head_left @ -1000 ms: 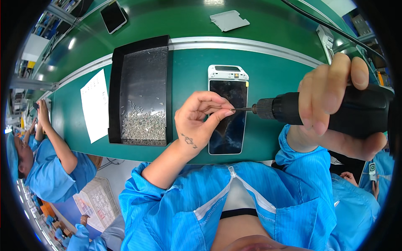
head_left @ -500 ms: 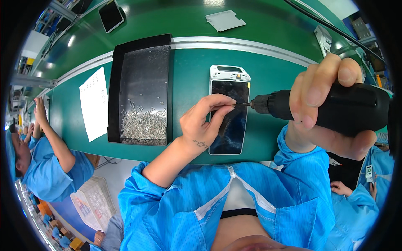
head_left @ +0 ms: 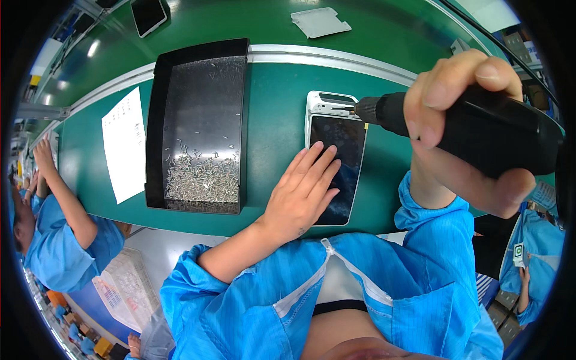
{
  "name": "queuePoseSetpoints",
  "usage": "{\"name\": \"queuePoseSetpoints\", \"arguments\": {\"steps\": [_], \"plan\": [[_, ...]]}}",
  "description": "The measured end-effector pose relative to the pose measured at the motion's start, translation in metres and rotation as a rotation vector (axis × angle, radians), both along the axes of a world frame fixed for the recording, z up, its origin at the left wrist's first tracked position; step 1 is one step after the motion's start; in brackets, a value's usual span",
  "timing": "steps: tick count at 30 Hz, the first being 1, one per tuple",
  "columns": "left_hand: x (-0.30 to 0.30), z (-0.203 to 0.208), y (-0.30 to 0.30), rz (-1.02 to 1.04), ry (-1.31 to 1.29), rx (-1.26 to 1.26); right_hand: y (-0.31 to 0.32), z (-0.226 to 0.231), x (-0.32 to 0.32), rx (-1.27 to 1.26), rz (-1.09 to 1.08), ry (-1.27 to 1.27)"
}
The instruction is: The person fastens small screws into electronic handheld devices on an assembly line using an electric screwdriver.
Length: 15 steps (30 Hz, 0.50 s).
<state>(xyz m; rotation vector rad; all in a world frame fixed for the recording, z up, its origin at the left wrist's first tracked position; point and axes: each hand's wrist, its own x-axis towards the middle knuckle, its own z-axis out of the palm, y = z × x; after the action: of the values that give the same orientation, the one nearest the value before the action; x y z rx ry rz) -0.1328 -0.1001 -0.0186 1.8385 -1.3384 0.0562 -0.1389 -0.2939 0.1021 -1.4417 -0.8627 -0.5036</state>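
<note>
My right hand (head_left: 462, 120) grips a black electric screwdriver (head_left: 498, 132) held level, its bit pointing left. The bit's tip is over the white top section of a handheld device (head_left: 339, 174) with a dark screen; whether it touches, I cannot tell. My left hand (head_left: 306, 186) lies flat, fingers stretched out, across the left part of that screen. The device rests on the green work surface. To the left of my left hand stands a black tray (head_left: 204, 108) with a heap of small silver screws (head_left: 204, 180) at its near end.
A white paper sheet (head_left: 124, 144) lies left of the tray. Beyond a metal rail (head_left: 324, 57) are a white plate-like part (head_left: 321, 23) and another dark-screened device (head_left: 148, 16). A co-worker in blue (head_left: 78, 246) sits at the left. A cable (head_left: 480, 36) runs at upper right.
My left hand has gone from pinching at the bit's tip to lying flat on the screen. The screwdriver has moved up to the device's white top section.
</note>
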Motion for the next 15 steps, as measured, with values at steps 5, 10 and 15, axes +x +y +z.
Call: {"name": "queuePoseSetpoints", "arguments": {"steps": [5,10,15], "plan": [[-0.001,-0.006,0.000,0.006,-0.130,0.088,-0.004,-0.012,0.008,-0.043,0.029,0.032],[0.000,-0.009,0.002,-0.011,-0.163,0.114,0.006,-0.010,0.014,-0.104,0.043,0.049],[0.001,-0.006,0.001,-0.011,-0.181,0.130,0.006,-0.008,0.012,-0.110,0.049,0.091]]}}
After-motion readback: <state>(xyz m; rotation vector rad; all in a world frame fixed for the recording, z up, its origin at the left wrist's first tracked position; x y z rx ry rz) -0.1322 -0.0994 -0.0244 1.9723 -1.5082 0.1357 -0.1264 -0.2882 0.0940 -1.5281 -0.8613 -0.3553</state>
